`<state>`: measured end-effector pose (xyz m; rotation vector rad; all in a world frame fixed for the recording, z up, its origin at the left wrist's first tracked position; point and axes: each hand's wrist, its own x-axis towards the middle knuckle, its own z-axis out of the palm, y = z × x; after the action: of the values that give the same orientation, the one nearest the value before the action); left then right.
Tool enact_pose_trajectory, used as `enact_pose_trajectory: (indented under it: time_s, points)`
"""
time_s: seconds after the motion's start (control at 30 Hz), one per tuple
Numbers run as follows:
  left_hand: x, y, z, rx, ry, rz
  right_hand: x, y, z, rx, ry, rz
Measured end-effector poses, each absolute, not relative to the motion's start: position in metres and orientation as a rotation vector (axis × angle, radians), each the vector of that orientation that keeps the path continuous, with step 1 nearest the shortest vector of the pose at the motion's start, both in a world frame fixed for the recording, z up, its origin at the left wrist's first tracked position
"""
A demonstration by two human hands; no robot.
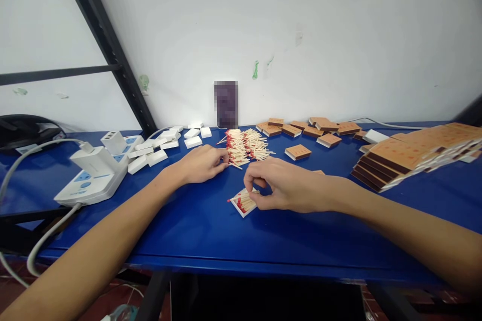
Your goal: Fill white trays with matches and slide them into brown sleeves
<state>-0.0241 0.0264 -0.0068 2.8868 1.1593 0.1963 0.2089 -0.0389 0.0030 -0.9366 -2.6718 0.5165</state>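
My right hand (pixel 280 185) is over a small white matchbox tray (pixel 243 214) on the blue table. Its thumb and forefinger pinch a match (pixel 234 198), whose red head sticks out past the tray's left side. Red-headed matches (pixel 245 204) lie inside the tray, partly covered by my fingers. At the left edge of a big heap of loose matches (pixel 249 144), my left hand (pixel 205 164) has its fingers curled together against the sticks. Whatever sits between those fingertips is hidden.
White tray pieces (pixel 156 148) lie scattered at left, beside a white power strip (pixel 94 178) with cables. Orange matchboxes (pixel 297 152) lie back right, near a stack of flat orange sleeves (pixel 399 155). A dark blurred panel (pixel 226 105) leans on the wall.
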Motion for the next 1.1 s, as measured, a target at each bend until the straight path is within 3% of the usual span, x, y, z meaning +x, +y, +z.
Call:
enact_pose_trajectory:
  time_s: [0.8,0.93,1.1]
  points:
    - [-0.027,0.015,0.012,2.714,1.139,0.053,0.218,-0.047,-0.007,-0.586,-2.769,0.639]
    - [-0.026,0.015,0.011,2.713,1.109,0.059,0.219,-0.046,-0.006,-0.642,-2.713,0.684]
    - [-0.019,0.011,0.007,2.714,1.035,0.068,0.206,-0.029,-0.011,-1.026,-2.42,0.389]
